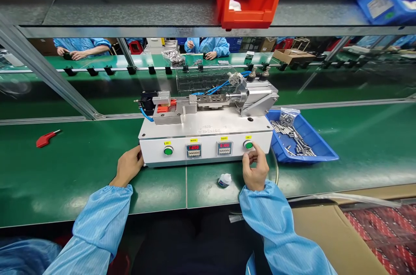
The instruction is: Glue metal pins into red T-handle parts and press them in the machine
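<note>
Right hand [255, 171] has loosely parted fingers [257, 152] touching the right button [248, 145]; left hand [129, 166], fingers hidden, sits left of the left button [168, 150].

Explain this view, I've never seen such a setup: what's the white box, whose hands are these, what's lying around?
One camera, worn on the person's head, looks down at their own blue-sleeved hands. The white box-shaped machine sits on the green bench mat, with two green round buttons and two red-digit displays. The left hand rests against its left front corner; the right hand is at the right green button. Neither visibly holds anything. Nearby lie a small white bottle, a blue plastic tray of small metal cylinders and a red-handled tool.
</note>
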{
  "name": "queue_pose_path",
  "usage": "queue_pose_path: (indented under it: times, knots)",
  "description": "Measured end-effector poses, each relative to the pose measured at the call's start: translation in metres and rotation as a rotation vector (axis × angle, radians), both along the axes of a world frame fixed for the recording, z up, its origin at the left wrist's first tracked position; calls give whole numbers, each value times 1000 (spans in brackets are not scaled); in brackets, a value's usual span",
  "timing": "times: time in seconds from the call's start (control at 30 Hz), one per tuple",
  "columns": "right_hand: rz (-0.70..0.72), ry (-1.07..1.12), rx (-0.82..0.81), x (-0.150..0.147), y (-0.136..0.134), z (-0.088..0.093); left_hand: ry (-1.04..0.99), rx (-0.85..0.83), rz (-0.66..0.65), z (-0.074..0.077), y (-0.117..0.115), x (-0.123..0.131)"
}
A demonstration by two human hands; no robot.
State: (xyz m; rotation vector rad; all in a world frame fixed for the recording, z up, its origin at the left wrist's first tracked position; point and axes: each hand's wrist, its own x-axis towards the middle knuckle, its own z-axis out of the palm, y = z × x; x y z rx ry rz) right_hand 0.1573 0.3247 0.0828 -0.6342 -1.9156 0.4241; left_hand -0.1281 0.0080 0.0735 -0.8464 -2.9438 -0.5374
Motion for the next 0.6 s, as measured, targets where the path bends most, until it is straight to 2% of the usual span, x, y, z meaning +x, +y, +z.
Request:
queue_pose_path:
  times: [0.6]
  knots:
    - [6, 10, 33, -1, 0, -2, -16, 11, 9, 2, -1, 1]
